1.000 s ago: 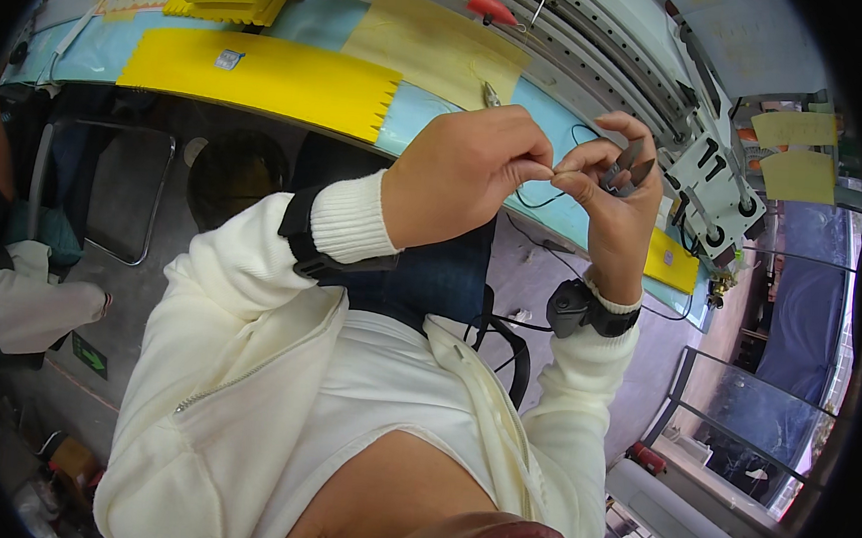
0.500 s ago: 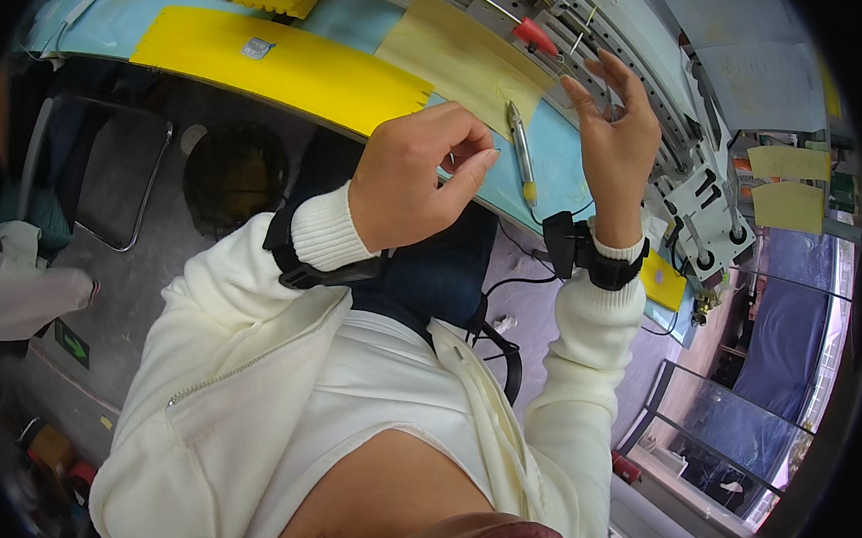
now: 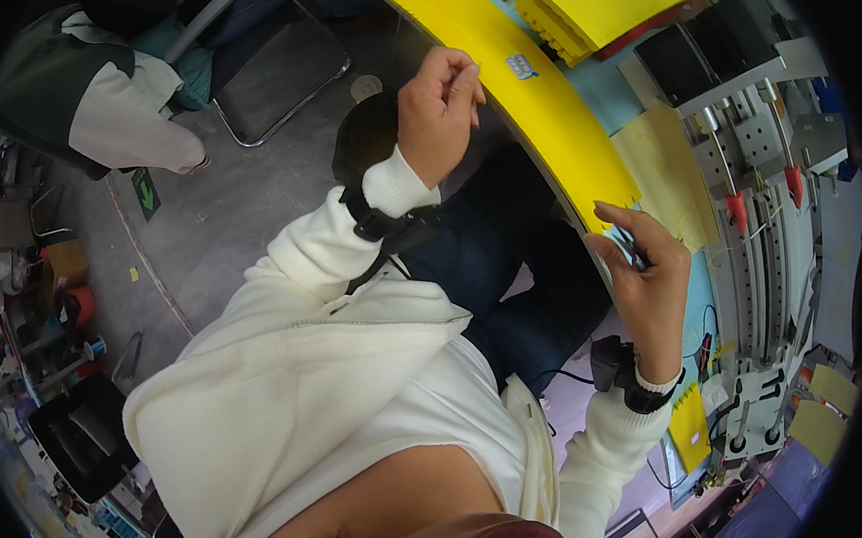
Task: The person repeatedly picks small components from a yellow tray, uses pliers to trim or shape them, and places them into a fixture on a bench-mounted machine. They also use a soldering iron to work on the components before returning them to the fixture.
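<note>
My left hand (image 3: 439, 120) is raised by the near edge of a long yellow board (image 3: 562, 108), thumb and fingers pinched together; anything between them is too small to make out. A small printed label (image 3: 521, 66) sits on that board. My right hand (image 3: 653, 275) hovers over the board's right end, index finger and thumb curved apart. A slim dark metal tool (image 3: 638, 252) shows partly inside its curled fingers; its kind is unclear. Beyond that hand lies a tan sheet (image 3: 663, 170) on the light blue table.
Notched yellow boards (image 3: 609, 17) are stacked at the back. Metal rails (image 3: 765, 282) with red-tipped rods (image 3: 736, 214) stand along the right. A smaller yellow piece (image 3: 689, 427) and cables lie at the table's right end. To the left are a metal-framed chair (image 3: 260, 137) and a draped jacket (image 3: 127, 113).
The view has swung left, showing more floor. My left hand is now beside the yellow board's near edge, my right over its right end. The pen-shaped tool on the table is no longer visible.
</note>
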The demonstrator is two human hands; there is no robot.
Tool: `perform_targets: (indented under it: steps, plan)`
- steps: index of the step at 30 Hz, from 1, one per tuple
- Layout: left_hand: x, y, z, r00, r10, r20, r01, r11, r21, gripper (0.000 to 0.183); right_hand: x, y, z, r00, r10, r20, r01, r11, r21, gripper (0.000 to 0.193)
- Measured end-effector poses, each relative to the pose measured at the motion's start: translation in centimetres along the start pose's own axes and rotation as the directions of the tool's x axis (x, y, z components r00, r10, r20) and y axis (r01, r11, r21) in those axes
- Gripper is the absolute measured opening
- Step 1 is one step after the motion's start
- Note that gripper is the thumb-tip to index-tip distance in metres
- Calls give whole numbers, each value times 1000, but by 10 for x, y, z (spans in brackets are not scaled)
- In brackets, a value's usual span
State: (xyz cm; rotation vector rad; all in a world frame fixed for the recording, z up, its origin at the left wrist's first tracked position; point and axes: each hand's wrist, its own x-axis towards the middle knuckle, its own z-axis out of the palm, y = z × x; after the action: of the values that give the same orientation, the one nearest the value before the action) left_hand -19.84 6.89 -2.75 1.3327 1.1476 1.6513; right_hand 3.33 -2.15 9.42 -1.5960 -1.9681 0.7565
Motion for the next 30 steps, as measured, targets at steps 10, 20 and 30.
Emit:
perform_targets:
  steps: [10,20,30]
  plan:
    - [50,-48,-36,967,176,-183,-94,917,387,14,28,10,52,963,-104,-247,61,983,-175,35]
    - [52,-39,-45,992,-14,-124,38,979,198,14,33,19,59,961,-54,-272,33,996,-81,33]
    - [19,43,-31,695,-341,633,595,768,-238,15,63,-19,76,930,-64,-361,221,883,413,44]
